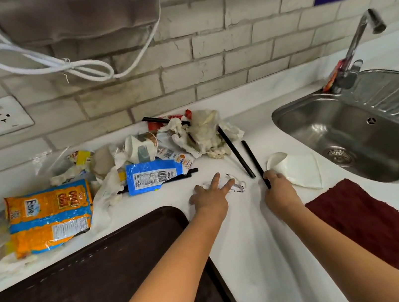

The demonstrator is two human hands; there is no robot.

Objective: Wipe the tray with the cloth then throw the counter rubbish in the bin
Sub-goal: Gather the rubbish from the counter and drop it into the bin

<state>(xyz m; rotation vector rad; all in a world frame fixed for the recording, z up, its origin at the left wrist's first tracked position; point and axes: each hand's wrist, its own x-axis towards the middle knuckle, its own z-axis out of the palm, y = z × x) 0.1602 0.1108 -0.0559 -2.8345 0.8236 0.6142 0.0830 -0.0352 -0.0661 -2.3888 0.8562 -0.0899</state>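
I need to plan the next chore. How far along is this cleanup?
The tray lies bare and the cloth is set aside, so wiping looks done. The right hand grips a straw; the left hand touches a scrap. The wrappers and tissues remain.

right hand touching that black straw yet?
Touching. The head view shows the right hand with its fingers curled round the near end of the black straw, which sticks out past the knuckles toward the wall.
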